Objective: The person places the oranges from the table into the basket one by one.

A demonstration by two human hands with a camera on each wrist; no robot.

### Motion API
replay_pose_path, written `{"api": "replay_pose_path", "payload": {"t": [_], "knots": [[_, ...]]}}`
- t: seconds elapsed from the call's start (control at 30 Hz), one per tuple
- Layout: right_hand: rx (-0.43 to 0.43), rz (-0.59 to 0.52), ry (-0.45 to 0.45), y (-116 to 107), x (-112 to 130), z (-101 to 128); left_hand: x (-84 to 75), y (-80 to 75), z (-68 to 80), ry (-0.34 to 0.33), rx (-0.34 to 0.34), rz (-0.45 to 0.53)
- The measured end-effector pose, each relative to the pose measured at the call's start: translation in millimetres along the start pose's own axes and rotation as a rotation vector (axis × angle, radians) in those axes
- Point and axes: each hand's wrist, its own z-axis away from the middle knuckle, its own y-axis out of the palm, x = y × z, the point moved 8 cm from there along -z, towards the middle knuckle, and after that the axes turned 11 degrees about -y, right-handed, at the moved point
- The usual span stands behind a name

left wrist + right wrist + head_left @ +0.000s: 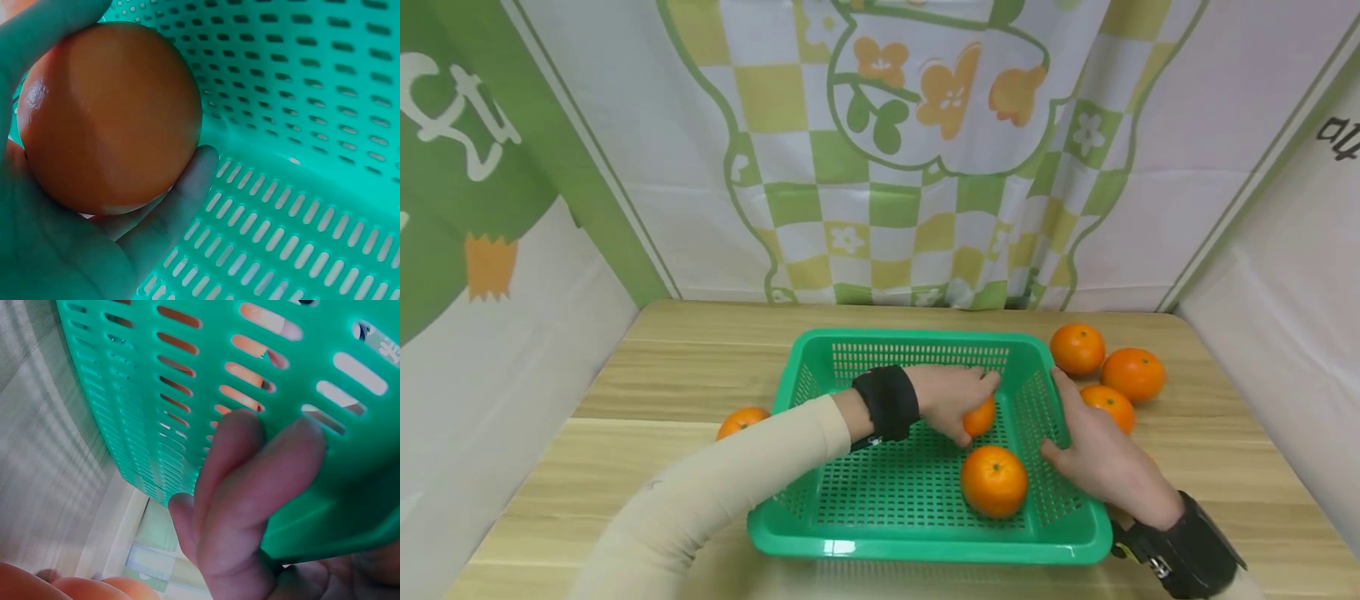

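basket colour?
Green; the basket shows best in the head view.

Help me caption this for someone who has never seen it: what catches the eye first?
A bright green basket sits mid-table. The left hand holds an orange inside it, above a second orange on its floor. The right hand grips the basket's right wall, with three loose oranges beyond it and another orange at the left.

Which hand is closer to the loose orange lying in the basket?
Right hand, gripping the basket wall just beside that orange. Left hand is above it, holding another.
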Motion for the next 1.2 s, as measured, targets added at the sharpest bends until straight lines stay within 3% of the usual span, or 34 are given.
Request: {"api": "replay_pose_path", "payload": {"t": [0.33,0.57,0.97,1.2], "knots": [[-0.002,-0.003,-0.005,-0.3,-0.8,0.2,-11.2,1.4,-10.8,-0.007,0.002,-0.069],[-0.025,0.064,-0.035,-3.4,2.7,0.0,-16.2,0.0,-15.1,0.002,-0.016,-0.088],[-0.018,0.030,-0.030,-2.1,3.9,-0.7,-20.6,1.8,-21.1,0.033,-0.043,-0.104],[-0.021,0.036,-0.028,-1.9,2.6,-0.1,-23.5,0.7,-18.8,0.059,-0.083,-0.202]]}}
